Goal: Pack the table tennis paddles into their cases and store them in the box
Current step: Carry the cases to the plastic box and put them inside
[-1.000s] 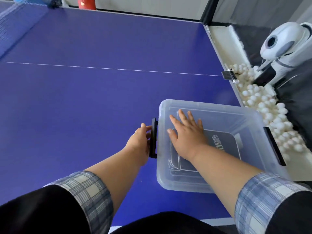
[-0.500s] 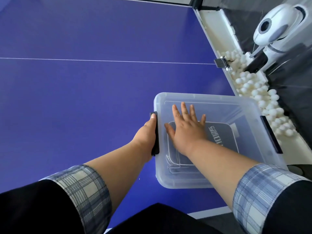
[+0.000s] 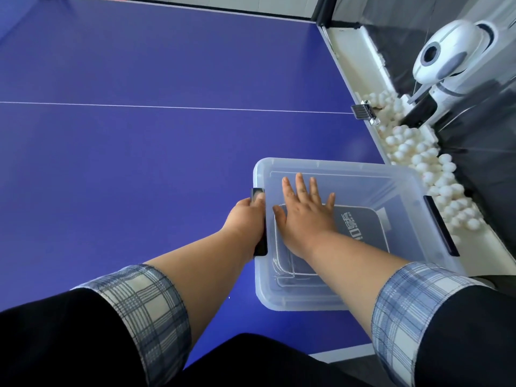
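A clear plastic box with its lid on sits at the near right of the blue table. Through the lid I see a dark paddle case with pale lettering inside. My right hand lies flat on the lid, fingers spread. My left hand is wrapped around the black latch on the box's left side, thumb on top of it. A second black latch lies flat on the right side.
A white line crosses the table. Beyond the right edge a white trough holds many white balls, with a white ball machine above it and a metal clamp on the table edge.
My left hand has closed around the left latch and pressed it against the box. My right hand stays flat on the lid. The view has shifted slightly.
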Tool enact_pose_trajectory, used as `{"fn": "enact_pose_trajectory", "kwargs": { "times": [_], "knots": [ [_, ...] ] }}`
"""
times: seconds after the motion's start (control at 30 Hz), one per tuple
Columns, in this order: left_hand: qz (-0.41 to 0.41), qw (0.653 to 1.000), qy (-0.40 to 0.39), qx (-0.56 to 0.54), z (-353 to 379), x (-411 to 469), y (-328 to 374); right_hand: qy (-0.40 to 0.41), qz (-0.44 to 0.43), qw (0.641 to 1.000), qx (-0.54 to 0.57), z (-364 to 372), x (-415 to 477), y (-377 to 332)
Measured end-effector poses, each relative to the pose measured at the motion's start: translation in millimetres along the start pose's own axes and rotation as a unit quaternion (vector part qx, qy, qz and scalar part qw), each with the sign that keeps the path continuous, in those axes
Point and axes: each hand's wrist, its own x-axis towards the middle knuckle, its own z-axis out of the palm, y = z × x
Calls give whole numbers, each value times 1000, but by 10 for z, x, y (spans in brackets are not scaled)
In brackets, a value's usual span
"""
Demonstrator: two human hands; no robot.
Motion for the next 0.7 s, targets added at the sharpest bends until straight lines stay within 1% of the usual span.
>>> {"fn": "enact_pose_trajectory", "kwargs": {
  "times": [0.1,0.2,0.27,0.33,0.37,0.4,0.43,0.47,0.5,0.53,0.57,0.6,0.63,0.7],
  "knots": [
    [13,999,2,37,22,-17,19,-9,1,1000,9,-12,7,19],
    [7,1000,-12,25,-6,-59,14,-18,3,1000,21,-46,7,32],
    [4,1000,-5,25,-8,-79,27,-25,-2,999,44,-109,7,35],
    [9,999,19,42,2,-117,16,-28,-24,994,107,-218,-1,115],
    [17,998,33,59,4,-164,-14,-17,-32,989,146,-282,-22,225],
    [28,996,48,75,1,-217,-63,11,-30,983,184,-348,-62,395],
    [43,993,60,87,-1,-272,-123,52,-8,976,213,-410,-119,633],
    [57,992,68,94,-10,-323,-196,101,36,968,225,-454,-200,915],
    [71,990,73,102,14,-385,-248,142,102,959,225,-488,-295,1284],
    [80,987,78,113,48,-424,-297,166,173,945,221,-505,-402,1662],
    [85,984,89,126,82,-454,-338,160,234,933,220,-507,-513,2003],
    [90,981,105,134,130,-487,-364,130,275,924,234,-495,-624,2278],
    [92,978,121,142,171,-522,-379,87,298,914,261,-451,-719,2463],
    [105,972,148,149,219,-546,-382,15,294,902,317,-327,-807,2601]
  ]
}}
